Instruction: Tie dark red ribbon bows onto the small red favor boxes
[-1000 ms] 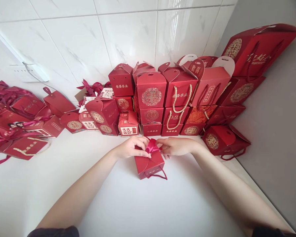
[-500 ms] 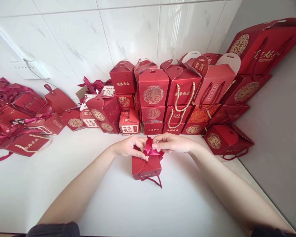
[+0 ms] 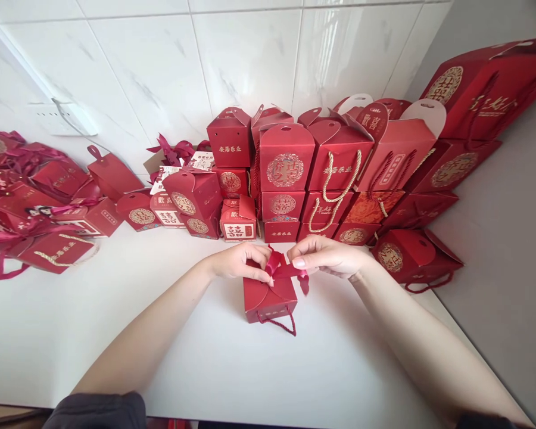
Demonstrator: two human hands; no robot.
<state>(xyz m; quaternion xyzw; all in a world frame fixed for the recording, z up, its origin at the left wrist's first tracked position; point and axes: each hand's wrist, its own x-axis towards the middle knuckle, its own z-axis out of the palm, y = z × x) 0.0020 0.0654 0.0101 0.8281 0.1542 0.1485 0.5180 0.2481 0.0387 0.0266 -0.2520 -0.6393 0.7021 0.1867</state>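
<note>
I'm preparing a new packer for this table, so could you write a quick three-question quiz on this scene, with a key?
1. Multiple choice: what colour is the rope handle on the near box?
a) white
b) dark red
c) black

2. True or false: the near box stands on the table.

3. Fill the blank: between the left grip and the right grip there is a shiny pink ____.

Key:
1. b
2. True
3. ribbon
</note>
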